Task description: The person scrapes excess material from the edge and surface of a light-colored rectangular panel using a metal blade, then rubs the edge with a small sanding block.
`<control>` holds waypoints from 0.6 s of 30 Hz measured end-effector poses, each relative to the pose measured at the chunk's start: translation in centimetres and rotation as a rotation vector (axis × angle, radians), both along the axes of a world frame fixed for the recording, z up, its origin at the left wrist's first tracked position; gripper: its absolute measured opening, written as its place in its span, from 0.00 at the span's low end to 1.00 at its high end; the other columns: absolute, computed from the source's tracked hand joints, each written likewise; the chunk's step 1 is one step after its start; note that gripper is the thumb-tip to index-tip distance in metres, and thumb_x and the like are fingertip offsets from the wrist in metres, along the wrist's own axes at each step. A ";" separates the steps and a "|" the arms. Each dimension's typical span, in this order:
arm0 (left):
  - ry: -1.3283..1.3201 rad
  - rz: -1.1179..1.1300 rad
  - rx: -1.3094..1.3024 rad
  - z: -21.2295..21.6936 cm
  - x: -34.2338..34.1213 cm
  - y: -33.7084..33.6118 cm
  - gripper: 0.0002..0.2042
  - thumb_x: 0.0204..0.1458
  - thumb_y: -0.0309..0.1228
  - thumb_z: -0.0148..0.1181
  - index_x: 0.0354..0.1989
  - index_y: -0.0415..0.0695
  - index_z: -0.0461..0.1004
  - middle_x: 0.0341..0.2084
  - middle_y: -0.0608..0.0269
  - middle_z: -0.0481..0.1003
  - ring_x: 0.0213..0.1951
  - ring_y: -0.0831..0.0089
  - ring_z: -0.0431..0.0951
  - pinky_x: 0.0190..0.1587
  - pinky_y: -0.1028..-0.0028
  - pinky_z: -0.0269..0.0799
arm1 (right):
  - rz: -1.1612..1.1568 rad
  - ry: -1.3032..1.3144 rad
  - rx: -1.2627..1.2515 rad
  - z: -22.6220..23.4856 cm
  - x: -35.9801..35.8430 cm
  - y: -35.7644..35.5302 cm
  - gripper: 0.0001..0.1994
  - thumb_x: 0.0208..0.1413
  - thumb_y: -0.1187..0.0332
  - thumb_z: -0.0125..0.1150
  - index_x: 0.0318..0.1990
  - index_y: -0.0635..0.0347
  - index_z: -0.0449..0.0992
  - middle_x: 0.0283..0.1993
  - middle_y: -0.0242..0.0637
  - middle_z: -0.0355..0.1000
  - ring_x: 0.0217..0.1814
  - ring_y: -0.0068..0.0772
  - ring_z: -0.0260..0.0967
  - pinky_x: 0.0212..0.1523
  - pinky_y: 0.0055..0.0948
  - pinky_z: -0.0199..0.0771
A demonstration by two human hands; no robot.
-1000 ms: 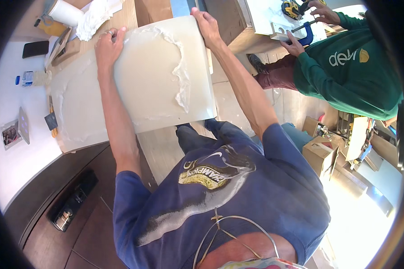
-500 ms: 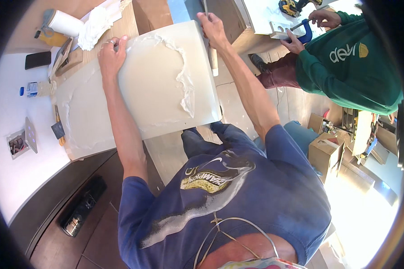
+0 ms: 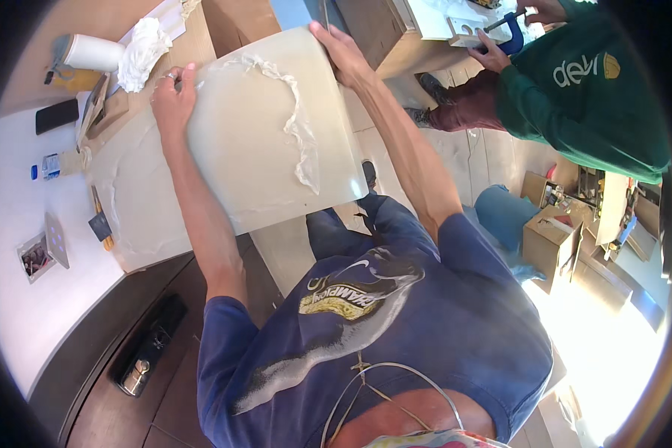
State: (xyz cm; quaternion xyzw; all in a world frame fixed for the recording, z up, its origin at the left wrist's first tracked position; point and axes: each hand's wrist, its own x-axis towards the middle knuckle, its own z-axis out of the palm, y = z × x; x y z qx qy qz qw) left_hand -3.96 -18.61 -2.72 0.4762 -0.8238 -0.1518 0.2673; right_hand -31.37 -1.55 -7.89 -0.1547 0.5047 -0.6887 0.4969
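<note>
Pale panel [image 3: 239, 149] lies in front of the person, slanting from the left to the open floor on the right, its far edge just beside the wood worktop [image 3: 200, 41]. Both hands are at that far side. The left hand [image 3: 173, 101] rests at the far edge with thumb raised and fingers curled; whether they pinch the panel I cannot tell. The right hand [image 3: 345, 56] is bent around the far right corner, and a thin rod [image 3: 323, 10] shows right beside it; what its fingers close on is hidden.

As to progress, the panel's middle looks smooth, while a ragged film [image 3: 299, 127], whitish and wrinkled, runs along the far edge and down the right side. Fainter wrinkles show toward the left end, so the face is not uniformly smooth. No fastening is visible, and I cannot judge whether this stage is near its start or its end.

A brush [image 3: 99, 220] lies by the left end, untouched by either hand. Crumpled white material [image 3: 143, 56] sits just beyond the left hand, near a white roll [image 3: 95, 54]. At far right, a co-worker's hand [image 3: 493, 56] is at a blue clamp [image 3: 514, 36].
</note>
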 end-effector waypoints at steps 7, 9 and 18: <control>0.023 -0.015 0.059 -0.5 1.3 -0.5 0.23 0.62 0.52 0.60 0.37 0.40 0.83 0.32 0.47 0.81 0.41 0.51 0.81 0.47 0.56 0.74 | 0.063 0.024 0.073 -1.7 0.8 1.3 0.31 0.61 0.44 0.67 0.56 0.63 0.73 0.36 0.30 0.72 0.31 0.19 0.67 0.29 0.23 0.68; 0.007 -0.041 0.004 -0.9 0.8 -1.0 0.23 0.62 0.52 0.60 0.37 0.39 0.83 0.32 0.47 0.81 0.40 0.50 0.81 0.46 0.56 0.74 | 0.065 0.175 0.132 -1.1 1.7 6.4 0.32 0.58 0.43 0.70 0.56 0.63 0.75 0.31 0.28 0.70 0.26 0.16 0.62 0.23 0.22 0.60; -0.027 -0.041 -0.050 -0.3 0.6 -0.4 0.26 0.61 0.55 0.59 0.37 0.39 0.82 0.31 0.46 0.81 0.39 0.51 0.81 0.44 0.57 0.73 | 0.052 0.602 0.270 2.0 2.4 9.4 0.26 0.59 0.47 0.70 0.49 0.63 0.78 0.28 0.24 0.67 0.28 0.17 0.61 0.28 0.23 0.63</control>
